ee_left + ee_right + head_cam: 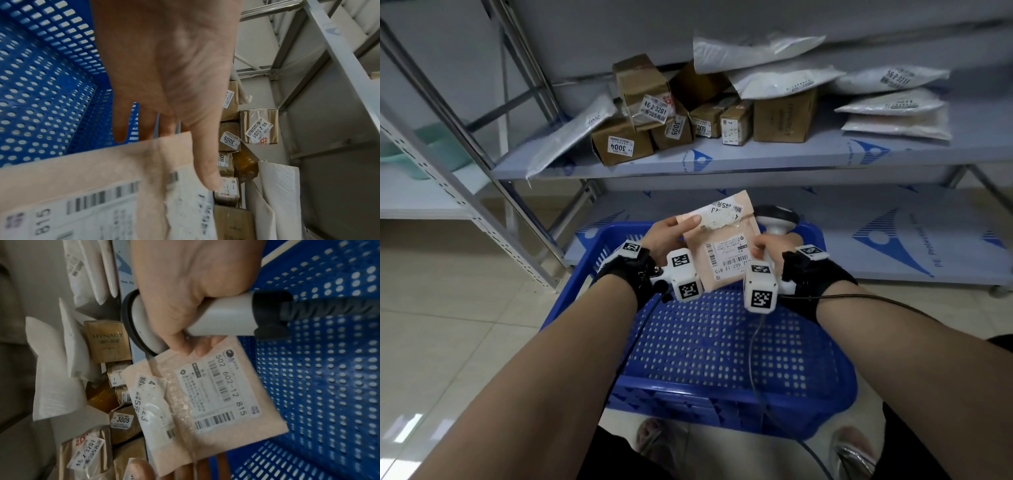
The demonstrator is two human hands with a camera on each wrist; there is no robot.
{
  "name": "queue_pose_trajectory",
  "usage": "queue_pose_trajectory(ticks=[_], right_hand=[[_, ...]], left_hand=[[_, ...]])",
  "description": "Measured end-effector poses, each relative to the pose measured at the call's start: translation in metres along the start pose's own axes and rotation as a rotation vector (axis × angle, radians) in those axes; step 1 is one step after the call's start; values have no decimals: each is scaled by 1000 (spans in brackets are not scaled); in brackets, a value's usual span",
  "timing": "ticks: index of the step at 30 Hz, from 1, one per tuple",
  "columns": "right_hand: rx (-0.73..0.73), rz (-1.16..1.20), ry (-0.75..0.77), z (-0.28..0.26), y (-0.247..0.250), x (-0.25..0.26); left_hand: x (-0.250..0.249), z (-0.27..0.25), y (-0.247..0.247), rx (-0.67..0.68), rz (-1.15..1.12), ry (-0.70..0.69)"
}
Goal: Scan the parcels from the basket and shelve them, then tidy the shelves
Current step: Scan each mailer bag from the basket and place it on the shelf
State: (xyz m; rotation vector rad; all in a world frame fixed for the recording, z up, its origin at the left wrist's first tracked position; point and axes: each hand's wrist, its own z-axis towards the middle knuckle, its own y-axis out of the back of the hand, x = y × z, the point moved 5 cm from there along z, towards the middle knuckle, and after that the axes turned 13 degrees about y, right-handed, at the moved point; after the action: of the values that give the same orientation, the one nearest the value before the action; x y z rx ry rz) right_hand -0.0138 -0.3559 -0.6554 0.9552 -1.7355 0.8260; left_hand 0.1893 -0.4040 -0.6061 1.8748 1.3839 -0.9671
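While held over basket (722, 342): pink parcel (726, 253), torn white label, barcode.

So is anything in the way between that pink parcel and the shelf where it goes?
Nothing blocks the path: the pink parcel is held up over the blue basket, with open air to the shelf. The shelf's middle is crowded with brown boxes and white mailers, but its front edge looks bare.
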Motion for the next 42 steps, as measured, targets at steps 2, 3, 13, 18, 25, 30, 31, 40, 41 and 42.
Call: queue_pose_trajectory(ticks=[2, 3, 13, 18, 25, 30, 31, 40, 41, 42], right_hand=[[5, -40, 2, -1, -1, 2], [3, -56, 8, -2, -1, 4], [62, 20, -29, 7, -5, -8], [42, 68, -40, 2, -3, -5], [-19, 103, -27, 0, 2, -2], [11, 169, -26, 0, -1, 3], [14, 157, -14, 1, -1, 4], [46, -240, 178, 2, -4, 18], [63, -265, 191, 1, -7, 20], [66, -282, 203, 1, -9, 20]], left_hand=[[-6, 0, 3, -31, -7, -22], [-7, 1, 5, -51, 11, -24], [5, 9, 22, -231, 53, 3], [8, 15, 15, -137, 136, 93], [18, 17, 0, 92, 385, 208], [28, 15, -8, 211, 508, 273], [29, 16, -8, 215, 495, 280], [-2, 21, 3, -80, 312, 86], [0, 20, -2, -45, 386, 120], [2, 20, -6, -20, 439, 127]])
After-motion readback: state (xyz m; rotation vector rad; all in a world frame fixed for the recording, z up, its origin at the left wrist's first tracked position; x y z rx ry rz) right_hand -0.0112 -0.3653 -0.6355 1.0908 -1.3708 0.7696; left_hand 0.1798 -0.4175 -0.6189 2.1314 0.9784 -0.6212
